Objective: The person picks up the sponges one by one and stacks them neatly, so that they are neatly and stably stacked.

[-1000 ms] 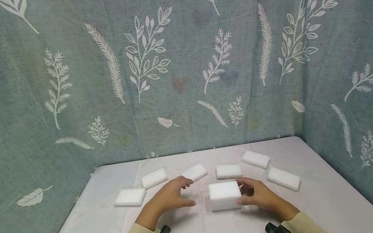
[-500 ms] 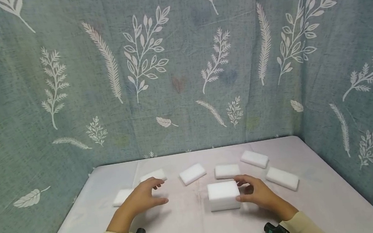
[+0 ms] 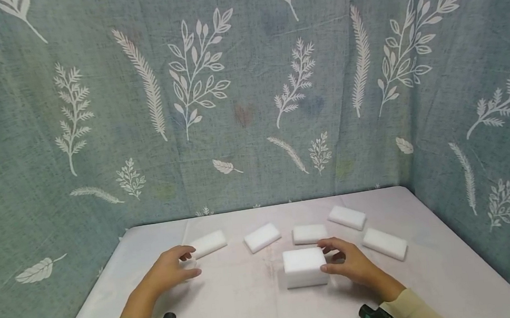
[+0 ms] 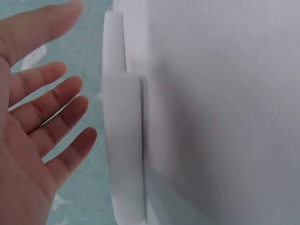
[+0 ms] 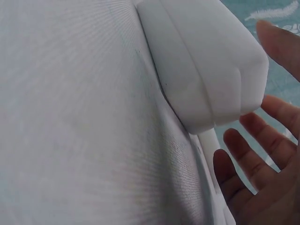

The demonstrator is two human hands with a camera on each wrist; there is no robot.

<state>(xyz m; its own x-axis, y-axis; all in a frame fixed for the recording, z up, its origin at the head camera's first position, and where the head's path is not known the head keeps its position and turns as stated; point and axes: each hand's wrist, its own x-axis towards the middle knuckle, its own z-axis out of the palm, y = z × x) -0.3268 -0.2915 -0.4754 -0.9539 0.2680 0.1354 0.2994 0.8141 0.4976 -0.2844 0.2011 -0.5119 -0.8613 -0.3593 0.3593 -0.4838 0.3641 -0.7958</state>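
A stack of white sponge blocks (image 3: 305, 272), seemingly melamine sponges, stands near the middle of the table. My right hand (image 3: 354, 263) is at its right end, thumb and forefinger at the near and far corners, fingers loosely bent. The right wrist view shows the stacked layers (image 5: 201, 61) beside the right fingers (image 5: 248, 154); firm contact is hard to tell. My left hand (image 3: 168, 270) hovers at the left with nothing in it. Close by, a white sponge (image 3: 210, 243) lies flat. The left wrist view has a sponge (image 4: 124, 150) beyond the spread left fingers (image 4: 61, 103).
More white sponges lie in a loose arc behind the stack: one at centre (image 3: 262, 237), one behind the stack (image 3: 309, 234), and two at right, the farther (image 3: 347, 217) and the nearer (image 3: 385, 244). A patterned curtain (image 3: 248, 101) encloses the white table (image 3: 245, 309).
My left hand has moved left, away from the centre sponge, and now covers the leftmost sponge. The right hand and the stack have stayed practically still.
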